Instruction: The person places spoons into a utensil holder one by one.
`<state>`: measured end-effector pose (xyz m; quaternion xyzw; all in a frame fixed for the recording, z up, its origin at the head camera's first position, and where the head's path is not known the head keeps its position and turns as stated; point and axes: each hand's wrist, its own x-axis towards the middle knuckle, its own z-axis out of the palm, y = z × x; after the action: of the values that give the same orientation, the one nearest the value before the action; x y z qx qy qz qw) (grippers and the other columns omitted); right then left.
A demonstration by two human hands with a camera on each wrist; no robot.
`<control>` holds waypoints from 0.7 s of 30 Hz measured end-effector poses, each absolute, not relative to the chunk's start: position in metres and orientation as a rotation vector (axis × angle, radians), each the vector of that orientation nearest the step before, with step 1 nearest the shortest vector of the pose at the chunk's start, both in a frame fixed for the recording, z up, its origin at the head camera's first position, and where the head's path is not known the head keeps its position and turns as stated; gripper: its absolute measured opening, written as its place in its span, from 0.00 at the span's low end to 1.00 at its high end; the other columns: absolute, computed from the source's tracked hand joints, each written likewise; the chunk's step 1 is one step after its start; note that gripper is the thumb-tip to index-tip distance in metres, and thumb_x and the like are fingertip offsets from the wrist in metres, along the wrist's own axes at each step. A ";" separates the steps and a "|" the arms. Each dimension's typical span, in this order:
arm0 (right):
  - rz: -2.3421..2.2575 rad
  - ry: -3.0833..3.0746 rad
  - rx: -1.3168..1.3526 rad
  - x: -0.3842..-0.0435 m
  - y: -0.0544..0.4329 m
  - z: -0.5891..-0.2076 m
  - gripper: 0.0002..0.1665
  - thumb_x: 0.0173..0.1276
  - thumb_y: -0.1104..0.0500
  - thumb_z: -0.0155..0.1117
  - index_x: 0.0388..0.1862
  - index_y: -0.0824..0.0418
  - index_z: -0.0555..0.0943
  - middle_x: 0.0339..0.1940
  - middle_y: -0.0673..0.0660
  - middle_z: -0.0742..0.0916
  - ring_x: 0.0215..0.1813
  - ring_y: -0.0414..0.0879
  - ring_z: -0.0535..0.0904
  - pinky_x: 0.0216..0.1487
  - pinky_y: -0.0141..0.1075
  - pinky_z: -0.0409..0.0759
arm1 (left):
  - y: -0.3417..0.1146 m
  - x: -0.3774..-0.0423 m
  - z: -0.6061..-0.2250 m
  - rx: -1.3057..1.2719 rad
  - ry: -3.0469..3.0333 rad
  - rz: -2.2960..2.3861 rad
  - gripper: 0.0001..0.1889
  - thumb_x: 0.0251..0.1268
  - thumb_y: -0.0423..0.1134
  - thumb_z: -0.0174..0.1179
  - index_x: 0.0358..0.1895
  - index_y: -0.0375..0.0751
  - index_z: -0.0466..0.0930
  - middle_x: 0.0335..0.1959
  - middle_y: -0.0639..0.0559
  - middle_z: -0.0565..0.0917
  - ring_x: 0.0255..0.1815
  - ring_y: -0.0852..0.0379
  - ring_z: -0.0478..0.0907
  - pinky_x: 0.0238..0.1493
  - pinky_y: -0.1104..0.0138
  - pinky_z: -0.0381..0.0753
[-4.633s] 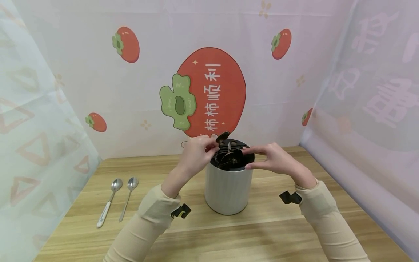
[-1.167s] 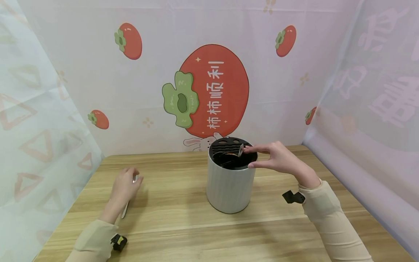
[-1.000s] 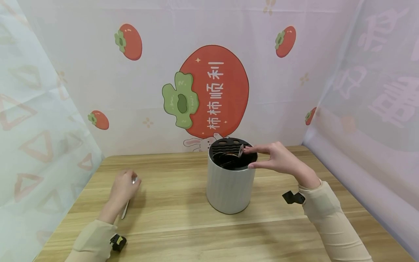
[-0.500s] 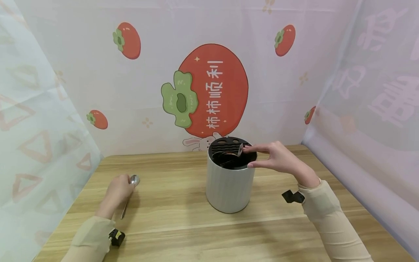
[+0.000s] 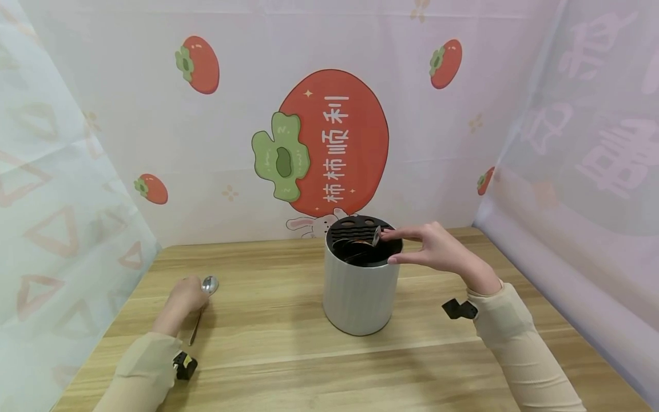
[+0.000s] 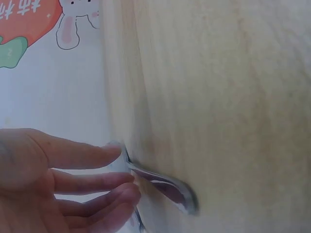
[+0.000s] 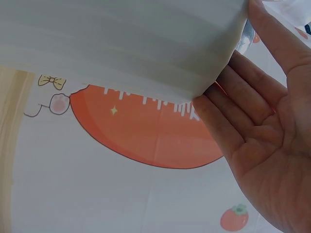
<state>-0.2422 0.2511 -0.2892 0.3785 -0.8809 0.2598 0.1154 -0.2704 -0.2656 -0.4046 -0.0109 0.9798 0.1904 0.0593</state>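
Observation:
A metal spoon lies on the left of the table, its handle pointing towards the person. My left hand is lowered over it; in the left wrist view its thumb and fingertips stand apart on either side of the spoon's handle. At the centre stands a pale ribbed utensil holder with a black slotted insert. My right hand touches the holder's rim, thumb at the front and straight fingers further back. Beside those fingers a rounded silver utensil end sticks up.
Dark utensils sit inside the holder. The edge of another shiny item shows below the left fingers in the left wrist view. A wooden table carries everything, with a printed persimmon cloth behind and along both sides.
My left hand, at the holder with a black round-ended utensil 4.6 seconds ago, is now at the spoon; lately it drew back slightly from the spoon's bowl. My right hand stays on the holder.

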 end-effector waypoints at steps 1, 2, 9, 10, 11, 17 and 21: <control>0.760 -2.580 1.108 -0.242 0.251 -0.289 0.25 0.57 0.48 0.71 0.55 0.49 0.82 0.53 0.49 0.85 0.57 0.45 0.80 0.56 0.46 0.78 | -0.266 -0.271 -0.404 -0.026 2.962 0.562 0.06 0.51 0.29 0.56 0.20 0.36 0.70 0.20 0.45 0.73 0.20 0.54 0.68 0.20 0.68 0.68; 0.757 -2.580 1.105 -0.242 0.251 -0.289 0.25 0.57 0.48 0.71 0.54 0.49 0.82 0.53 0.49 0.85 0.57 0.45 0.80 0.56 0.46 0.78 | -0.266 -0.272 -0.404 -0.020 2.957 0.553 0.06 0.51 0.29 0.56 0.21 0.35 0.71 0.21 0.44 0.74 0.21 0.53 0.69 0.21 0.67 0.69; 0.749 -2.586 1.095 -0.241 0.251 -0.289 0.25 0.56 0.47 0.71 0.54 0.49 0.82 0.52 0.49 0.86 0.57 0.44 0.81 0.55 0.46 0.79 | -0.266 -0.276 -0.406 -0.011 2.949 0.509 0.09 0.48 0.27 0.56 0.32 0.23 0.73 0.27 0.38 0.74 0.26 0.48 0.71 0.24 0.65 0.71; 0.749 -2.587 1.094 -0.241 0.251 -0.289 0.25 0.56 0.47 0.71 0.54 0.49 0.82 0.52 0.49 0.86 0.57 0.44 0.81 0.55 0.46 0.79 | -0.266 -0.277 -0.406 -0.018 2.950 0.510 0.10 0.48 0.27 0.56 0.34 0.21 0.73 0.27 0.38 0.74 0.26 0.48 0.71 0.24 0.65 0.71; 0.749 -2.588 1.093 -0.241 0.251 -0.289 0.25 0.56 0.47 0.71 0.54 0.49 0.82 0.52 0.49 0.86 0.57 0.44 0.81 0.55 0.46 0.79 | -0.266 -0.277 -0.406 -0.022 2.955 0.506 0.11 0.48 0.26 0.56 0.35 0.20 0.73 0.27 0.37 0.73 0.27 0.47 0.70 0.24 0.65 0.71; 0.755 -2.588 1.091 -0.241 0.251 -0.288 0.25 0.56 0.47 0.71 0.54 0.49 0.82 0.52 0.49 0.86 0.57 0.44 0.81 0.55 0.46 0.79 | -0.265 -0.279 -0.408 -0.044 2.969 0.501 0.13 0.48 0.26 0.55 0.37 0.18 0.72 0.28 0.36 0.73 0.27 0.46 0.70 0.24 0.65 0.71; 0.760 -2.587 1.097 -0.241 0.250 -0.288 0.25 0.56 0.47 0.71 0.54 0.49 0.82 0.53 0.49 0.86 0.57 0.45 0.81 0.55 0.46 0.78 | -0.264 -0.279 -0.408 -0.064 2.967 0.503 0.13 0.48 0.25 0.56 0.37 0.19 0.72 0.28 0.35 0.73 0.27 0.45 0.71 0.24 0.65 0.72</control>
<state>-0.2412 0.2502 -0.2884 0.3744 -0.8828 0.2593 0.1151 -0.2793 -0.2640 -0.4084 -0.0211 0.9836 0.1669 0.0655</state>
